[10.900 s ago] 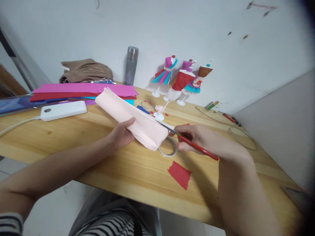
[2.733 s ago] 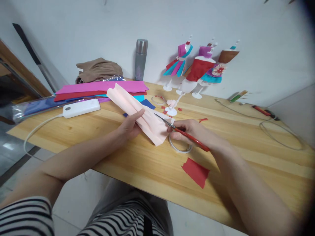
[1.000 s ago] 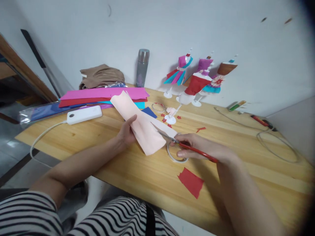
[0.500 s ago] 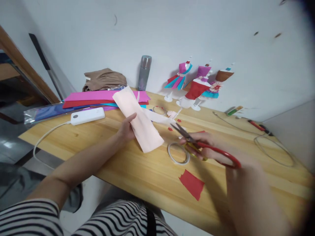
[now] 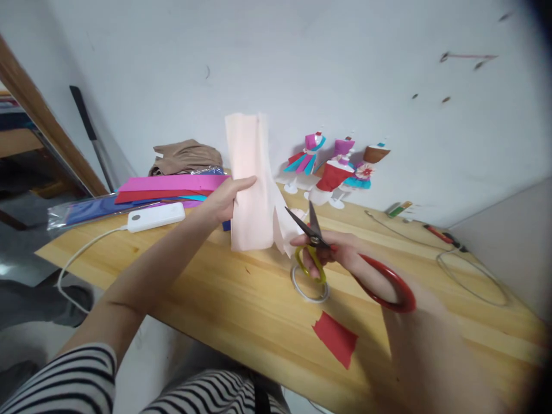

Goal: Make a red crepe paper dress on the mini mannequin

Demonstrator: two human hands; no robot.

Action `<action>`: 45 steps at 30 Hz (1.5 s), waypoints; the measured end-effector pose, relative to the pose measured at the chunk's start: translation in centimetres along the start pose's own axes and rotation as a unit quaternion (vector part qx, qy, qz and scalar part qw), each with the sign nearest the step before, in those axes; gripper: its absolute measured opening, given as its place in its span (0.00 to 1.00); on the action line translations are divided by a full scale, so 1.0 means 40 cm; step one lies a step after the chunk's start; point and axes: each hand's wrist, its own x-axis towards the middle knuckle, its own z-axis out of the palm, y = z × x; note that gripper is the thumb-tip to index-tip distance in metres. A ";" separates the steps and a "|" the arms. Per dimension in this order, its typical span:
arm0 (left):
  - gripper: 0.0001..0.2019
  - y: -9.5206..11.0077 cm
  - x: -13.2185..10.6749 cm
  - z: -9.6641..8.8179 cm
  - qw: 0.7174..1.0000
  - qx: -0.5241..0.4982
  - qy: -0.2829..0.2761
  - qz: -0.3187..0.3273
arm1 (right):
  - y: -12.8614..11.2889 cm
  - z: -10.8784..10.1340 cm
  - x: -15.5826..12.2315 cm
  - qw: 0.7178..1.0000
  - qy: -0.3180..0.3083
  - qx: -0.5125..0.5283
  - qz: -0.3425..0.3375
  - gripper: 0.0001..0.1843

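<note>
Between its thumb and fingers my left hand (image 5: 228, 198) grips a pale pink sheet of crepe paper (image 5: 251, 213), held upright above the table. A loose strip (image 5: 284, 224) of the same colour hangs along its right side. My right hand (image 5: 336, 253) has its fingers through the handles of a pair of scissors (image 5: 314, 236), one handle red, one yellow. The blades are spread and point up and left, just right of the strip; whether they touch it I cannot tell. Below the scissors lie a white ring-shaped coil (image 5: 310, 292) and a red paper piece (image 5: 336, 339).
Small dress forms (image 5: 331, 178) in coloured paper stand by the wall. On the left lie pink, red and blue paper sheets (image 5: 172, 183), a brown cloth (image 5: 185, 156) and a white power bank (image 5: 156, 217) with a cable. A box cutter (image 5: 446, 237) and thin wire (image 5: 470, 282) are at right.
My left hand has raised the pale pink paper and turned it from slanted to upright, hiding the bottle behind. The scissors' blades have spread wider and point more upward.
</note>
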 end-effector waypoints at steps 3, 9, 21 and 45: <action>0.14 0.052 0.011 0.028 0.998 0.030 -0.029 0.037 | -0.021 0.020 0.030 0.998 0.027 -0.025 -0.041 0.32; 0.16 0.068 0.012 0.023 0.992 0.091 -0.044 0.073 | -0.009 0.052 0.040 0.998 0.064 0.008 -0.013 0.33; 0.12 0.036 0.014 0.029 0.983 0.163 0.021 0.077 | 0.029 0.039 0.047 0.995 0.020 -0.083 0.048 0.32; 0.11 0.001 0.018 0.033 0.963 0.251 0.051 0.081 | 0.116 0.148 0.105 0.989 0.113 0.093 0.037 0.35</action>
